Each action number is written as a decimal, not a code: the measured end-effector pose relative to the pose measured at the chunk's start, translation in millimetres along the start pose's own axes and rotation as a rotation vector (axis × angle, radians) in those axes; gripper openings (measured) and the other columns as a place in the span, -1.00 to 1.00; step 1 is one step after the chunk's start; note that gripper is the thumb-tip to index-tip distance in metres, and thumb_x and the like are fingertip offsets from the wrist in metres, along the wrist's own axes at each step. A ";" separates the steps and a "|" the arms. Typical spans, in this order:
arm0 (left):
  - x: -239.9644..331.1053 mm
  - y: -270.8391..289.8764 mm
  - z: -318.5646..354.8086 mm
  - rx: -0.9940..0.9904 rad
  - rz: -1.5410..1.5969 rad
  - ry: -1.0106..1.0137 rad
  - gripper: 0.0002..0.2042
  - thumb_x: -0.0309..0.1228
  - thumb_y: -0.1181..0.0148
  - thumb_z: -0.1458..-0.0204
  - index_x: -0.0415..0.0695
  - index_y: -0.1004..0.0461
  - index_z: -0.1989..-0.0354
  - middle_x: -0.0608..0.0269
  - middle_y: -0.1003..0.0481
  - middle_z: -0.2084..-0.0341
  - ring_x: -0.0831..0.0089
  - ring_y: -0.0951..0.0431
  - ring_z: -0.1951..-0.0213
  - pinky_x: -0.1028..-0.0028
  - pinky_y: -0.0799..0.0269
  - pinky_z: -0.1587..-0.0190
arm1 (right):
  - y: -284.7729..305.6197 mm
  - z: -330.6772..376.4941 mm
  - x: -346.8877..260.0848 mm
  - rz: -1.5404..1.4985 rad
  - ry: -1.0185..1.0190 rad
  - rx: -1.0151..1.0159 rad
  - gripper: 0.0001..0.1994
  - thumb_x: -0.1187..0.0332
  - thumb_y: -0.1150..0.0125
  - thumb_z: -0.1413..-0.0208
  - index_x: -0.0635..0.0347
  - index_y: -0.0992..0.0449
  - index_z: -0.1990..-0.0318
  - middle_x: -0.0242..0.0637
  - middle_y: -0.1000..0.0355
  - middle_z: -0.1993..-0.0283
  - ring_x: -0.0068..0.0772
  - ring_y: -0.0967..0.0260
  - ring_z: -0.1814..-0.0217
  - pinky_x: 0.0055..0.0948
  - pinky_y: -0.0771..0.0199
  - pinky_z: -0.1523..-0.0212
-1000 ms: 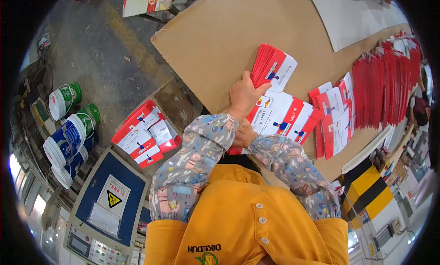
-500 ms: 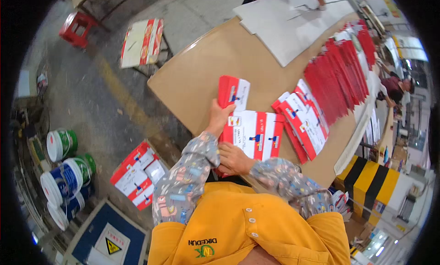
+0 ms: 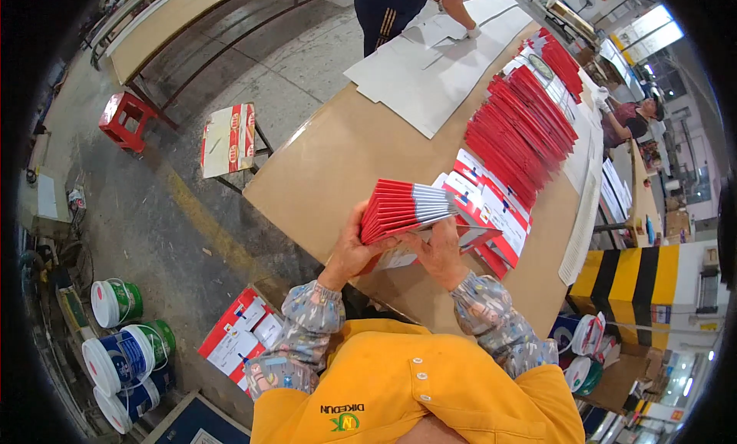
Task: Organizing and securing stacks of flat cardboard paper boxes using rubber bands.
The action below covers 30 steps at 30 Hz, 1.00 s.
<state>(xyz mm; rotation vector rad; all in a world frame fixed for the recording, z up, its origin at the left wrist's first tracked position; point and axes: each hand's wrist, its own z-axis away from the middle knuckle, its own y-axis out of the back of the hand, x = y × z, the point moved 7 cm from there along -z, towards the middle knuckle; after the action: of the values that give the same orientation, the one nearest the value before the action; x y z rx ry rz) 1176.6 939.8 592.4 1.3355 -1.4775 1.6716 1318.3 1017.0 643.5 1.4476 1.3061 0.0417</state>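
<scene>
Above the near edge of the brown table [image 3: 322, 160], both my hands grip a stack of folded red-and-white cardboard cartons [image 3: 407, 206], its edges fanned upward. My left hand [image 3: 355, 244] is closed round the stack's left end, with the fingers partly behind it. On the right end, my right hand [image 3: 441, 253] is closed, thumb and fingers against the cartons. Just beyond my right hand, more flat printed cartons [image 3: 507, 213] lie on the table. A long row of red cartons [image 3: 518, 129] leans behind them.
White cardboard sheets [image 3: 437, 67] cover the far part of the table, where another person's hand [image 3: 472, 31] rests. A second person [image 3: 622, 121] stands at the far right. Left are a red stool [image 3: 127, 121], a small cardboard-topped stand [image 3: 229, 140] and several paint buckets [image 3: 115, 359].
The cartons were lower, lying flat-side up by my hands; now a fanned stack is lifted with its edges showing. My right hand has moved right and up onto it. The view has shifted.
</scene>
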 end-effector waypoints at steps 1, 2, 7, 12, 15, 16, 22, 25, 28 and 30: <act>-8.8 2.4 0.7 -0.016 -0.077 0.031 -0.32 -0.52 -0.42 0.15 -0.15 -0.18 -0.18 0.22 -0.37 -0.06 0.42 -0.38 -0.08 0.40 -0.32 -0.13 | -9.6 7.6 10.4 0.011 -0.039 -0.072 -0.37 0.02 -0.27 -0.02 0.31 -0.27 -0.11 -0.04 -0.33 -0.08 0.09 -0.21 -0.16 -0.06 -0.11 -0.21; -10.6 1.0 1.1 -0.036 -0.154 0.065 -0.33 -0.52 -0.41 0.14 -0.15 -0.19 -0.17 0.21 -0.37 -0.05 0.42 -0.38 -0.08 0.40 -0.32 -0.12 | -13.5 15.8 20.5 0.003 -0.047 -0.075 -0.37 0.02 -0.27 -0.02 0.31 -0.27 -0.11 -0.04 -0.33 -0.08 0.09 -0.21 -0.16 -0.06 -0.11 -0.21; 5.9 -8.3 15.6 -0.047 -0.250 -0.110 -0.26 -0.36 -0.45 0.15 -0.11 -0.09 -0.17 0.26 -0.36 0.02 0.39 -0.40 -0.04 0.39 -0.37 -0.08 | -15.1 25.0 -1.8 0.075 0.116 0.008 -0.52 0.21 -0.21 -0.06 0.30 -0.28 -0.06 -0.04 -0.35 0.01 0.10 -0.25 -0.05 -0.07 -0.14 -0.09; -3.5 -13.6 9.6 0.012 -0.082 -0.050 -0.33 -0.33 -0.44 0.14 -0.10 -0.15 -0.11 0.25 -0.34 0.00 0.43 -0.40 -0.03 0.41 -0.39 -0.07 | -14.5 24.8 6.8 -0.014 0.047 -0.026 -0.62 0.25 -0.13 -0.10 0.24 -0.32 -0.03 -0.08 -0.37 0.05 0.06 -0.27 -0.01 -0.07 -0.11 -0.03; -11.6 -13.8 13.5 0.017 -0.486 -0.092 -0.37 -0.32 -0.45 0.14 -0.08 -0.19 -0.08 0.29 -0.36 0.03 0.46 -0.41 -0.02 0.43 -0.39 -0.06 | -6.8 25.0 4.5 -0.013 0.097 0.010 -0.64 0.25 -0.10 -0.13 0.23 -0.34 -0.03 -0.09 -0.38 0.00 0.06 -0.25 -0.05 0.00 -0.09 -0.07; -14.4 -13.9 9.3 0.012 -0.480 -0.089 -0.37 -0.32 -0.45 0.14 -0.08 -0.19 -0.08 0.29 -0.36 0.03 0.46 -0.41 -0.02 0.43 -0.39 -0.06 | -5.1 27.7 11.1 0.025 0.116 0.035 -0.64 0.25 -0.09 -0.15 0.23 -0.35 -0.04 -0.09 -0.38 -0.02 0.06 -0.25 -0.06 0.03 -0.08 -0.08; -41.7 -2.8 9.5 -0.017 -0.357 -0.041 -0.38 -0.39 -0.47 0.19 -0.10 -0.26 -0.07 0.27 -0.43 0.03 0.46 -0.46 0.02 0.43 -0.45 -0.03 | 2.8 25.6 11.9 0.043 0.104 -0.022 -0.64 0.33 -0.11 -0.13 0.26 -0.32 -0.05 -0.04 -0.36 -0.01 0.05 -0.25 -0.07 -0.04 -0.16 -0.10; -33.8 -6.4 9.7 -0.007 -0.326 -0.060 -0.40 -0.43 -0.47 0.20 -0.10 -0.29 -0.05 0.28 -0.46 0.05 0.48 -0.49 0.05 0.44 -0.46 -0.02 | 34.8 28.7 12.2 -0.167 -0.213 0.066 -0.59 0.54 -0.16 0.00 0.25 -0.33 -0.06 -0.05 -0.34 -0.01 -0.06 -0.28 0.00 -0.17 -0.26 -0.02; -26.9 -10.9 6.6 0.075 -0.334 -0.101 -0.55 -0.39 -0.46 0.20 -0.12 -0.36 0.15 0.21 -0.55 0.29 0.34 -0.56 0.24 0.41 -0.47 0.17 | 85.8 24.7 -40.1 0.063 0.110 0.273 -0.57 0.52 -0.18 0.02 0.25 -0.34 -0.08 -0.03 -0.31 -0.02 -0.05 -0.26 -0.08 -0.26 -0.25 -0.10; -21.0 -10.1 8.2 0.084 -0.319 -0.105 -0.56 -0.39 -0.46 0.20 -0.12 -0.36 0.15 0.20 -0.55 0.29 0.34 -0.56 0.24 0.41 -0.47 0.17 | 88.6 18.4 -66.6 0.093 0.197 0.225 -0.56 0.53 -0.22 0.08 0.20 -0.38 -0.05 -0.07 -0.30 -0.03 -0.06 -0.25 -0.05 -0.22 -0.26 -0.06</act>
<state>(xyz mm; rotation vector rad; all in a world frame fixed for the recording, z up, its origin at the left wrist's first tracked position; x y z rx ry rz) 1195.8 939.0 576.8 1.6306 -1.1840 1.4901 1363.1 979.6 739.5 1.7307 1.4381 0.1038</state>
